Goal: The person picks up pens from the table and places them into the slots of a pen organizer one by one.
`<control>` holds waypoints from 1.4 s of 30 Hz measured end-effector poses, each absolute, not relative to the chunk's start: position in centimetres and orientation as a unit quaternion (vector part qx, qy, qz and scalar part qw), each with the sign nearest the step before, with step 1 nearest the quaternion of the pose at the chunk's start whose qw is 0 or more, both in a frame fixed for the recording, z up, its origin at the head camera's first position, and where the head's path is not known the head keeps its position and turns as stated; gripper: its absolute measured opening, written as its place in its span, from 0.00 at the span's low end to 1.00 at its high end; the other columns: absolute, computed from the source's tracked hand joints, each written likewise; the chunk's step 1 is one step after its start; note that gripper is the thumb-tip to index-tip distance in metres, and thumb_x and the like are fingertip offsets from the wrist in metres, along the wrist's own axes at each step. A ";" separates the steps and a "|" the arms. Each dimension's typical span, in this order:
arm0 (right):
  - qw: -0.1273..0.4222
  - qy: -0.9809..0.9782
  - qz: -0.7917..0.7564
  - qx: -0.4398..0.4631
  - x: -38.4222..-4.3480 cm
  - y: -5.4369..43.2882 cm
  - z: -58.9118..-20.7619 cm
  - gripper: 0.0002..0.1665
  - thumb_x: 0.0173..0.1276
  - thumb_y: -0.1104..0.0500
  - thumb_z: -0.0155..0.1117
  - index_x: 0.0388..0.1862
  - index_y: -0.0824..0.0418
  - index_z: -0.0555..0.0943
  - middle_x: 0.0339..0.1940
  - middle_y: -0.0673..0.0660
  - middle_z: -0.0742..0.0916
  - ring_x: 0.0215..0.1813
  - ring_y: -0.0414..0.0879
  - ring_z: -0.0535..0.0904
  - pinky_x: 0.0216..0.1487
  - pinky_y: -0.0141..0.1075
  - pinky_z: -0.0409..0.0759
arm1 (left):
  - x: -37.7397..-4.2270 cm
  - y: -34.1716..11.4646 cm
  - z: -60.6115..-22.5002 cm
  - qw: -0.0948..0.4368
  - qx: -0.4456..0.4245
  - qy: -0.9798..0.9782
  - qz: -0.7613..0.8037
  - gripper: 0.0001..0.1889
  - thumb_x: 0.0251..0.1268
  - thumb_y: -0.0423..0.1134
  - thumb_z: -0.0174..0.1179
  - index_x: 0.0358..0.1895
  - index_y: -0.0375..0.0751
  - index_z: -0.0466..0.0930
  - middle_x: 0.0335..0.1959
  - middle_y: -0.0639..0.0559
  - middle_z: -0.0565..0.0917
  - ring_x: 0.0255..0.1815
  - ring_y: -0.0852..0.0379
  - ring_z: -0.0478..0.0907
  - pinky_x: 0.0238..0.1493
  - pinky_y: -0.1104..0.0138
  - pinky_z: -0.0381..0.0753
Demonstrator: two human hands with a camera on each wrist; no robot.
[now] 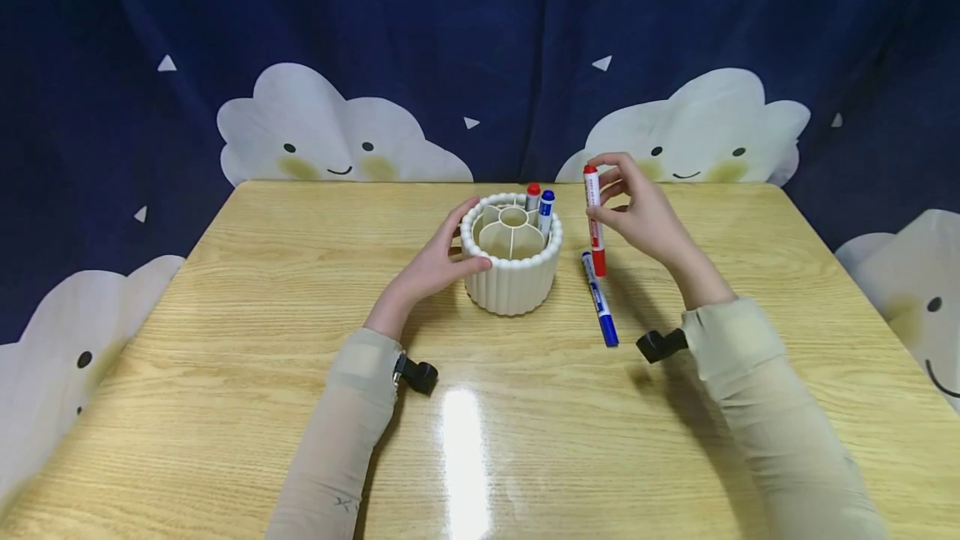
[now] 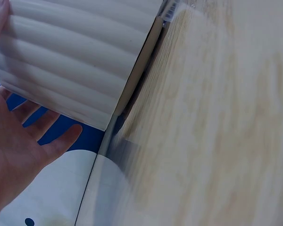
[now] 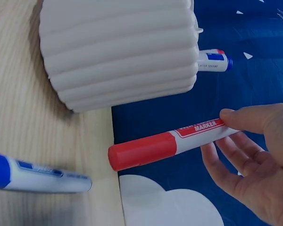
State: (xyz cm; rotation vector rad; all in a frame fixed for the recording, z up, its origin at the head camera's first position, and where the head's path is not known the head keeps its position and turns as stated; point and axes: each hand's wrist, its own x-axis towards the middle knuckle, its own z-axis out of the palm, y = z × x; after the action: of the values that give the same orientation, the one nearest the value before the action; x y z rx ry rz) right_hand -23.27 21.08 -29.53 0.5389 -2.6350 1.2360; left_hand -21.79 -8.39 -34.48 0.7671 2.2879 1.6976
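My left hand (image 1: 432, 262) holds the left side of a cream ribbed pen holder (image 1: 512, 287), thumb at its front rim and fingers around its back. This holder stands upright on the table, its top divided into compartments. In the right rear part stand a red-ended marker (image 1: 532, 195) and a blue-ended marker (image 1: 546, 213). To the right of it, my right hand (image 1: 641, 211) pinches a red whiteboard marker (image 3: 144, 149) between thumb and fingers, nearly upright above the table with its red cap downward. A blue marker (image 1: 601, 300) lies on the tabletop just below it.
The wooden table (image 1: 247, 357) ends at the back against a dark blue curtain (image 1: 330, 15) with white clouds and triangles. Each wrist carries a small black camera; the right one (image 1: 662, 346) hangs near the lying blue marker.
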 end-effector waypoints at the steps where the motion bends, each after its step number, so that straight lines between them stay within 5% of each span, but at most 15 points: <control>1: 0.093 -0.885 0.418 0.183 -23.4 20.9 -29.4 0.33 0.58 0.69 0.62 0.61 0.53 0.64 0.45 0.57 0.77 0.42 0.44 0.74 0.35 0.26 0.76 | -21.8 -8.4 -34.5 0.096 0.259 0.771 0.574 0.49 0.52 0.51 0.64 0.72 0.50 0.42 0.71 0.49 0.50 0.68 0.46 0.52 0.62 0.52 0.62; 26: 0.232 -0.810 0.501 0.200 -22.9 15.1 -24.0 0.29 0.60 0.70 0.58 0.59 0.60 0.60 0.43 0.51 0.74 0.45 0.42 0.73 0.42 0.27 0.76 | -21.9 -8.5 -34.6 0.094 0.266 0.771 0.570 0.48 0.53 0.51 0.64 0.72 0.48 0.42 0.71 0.48 0.50 0.67 0.45 0.53 0.61 0.51 0.63; 37: 0.238 -0.780 0.536 0.218 -23.1 13.0 -23.4 0.29 0.59 0.69 0.61 0.56 0.61 0.60 0.41 0.49 0.75 0.44 0.42 0.75 0.41 0.29 0.77 | -22.0 -8.6 -34.7 0.090 0.268 0.771 0.571 0.51 0.49 0.57 0.64 0.72 0.48 0.41 0.71 0.47 0.51 0.67 0.43 0.53 0.62 0.50 0.62; 42: 0.220 -0.786 0.526 0.240 -24.1 12.8 -24.4 0.30 0.59 0.68 0.62 0.57 0.63 0.60 0.43 0.54 0.76 0.45 0.43 0.76 0.40 0.28 0.78 | -21.9 -8.5 -34.5 0.096 0.265 0.772 0.570 0.49 0.53 0.52 0.63 0.72 0.48 0.41 0.71 0.47 0.50 0.68 0.44 0.52 0.62 0.50 0.62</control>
State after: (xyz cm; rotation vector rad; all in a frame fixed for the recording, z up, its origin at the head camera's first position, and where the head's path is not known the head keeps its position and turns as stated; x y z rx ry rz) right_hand -24.15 12.76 -24.40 0.6626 -2.1733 1.4559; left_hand -21.93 -8.48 -34.47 0.7857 2.2878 1.6876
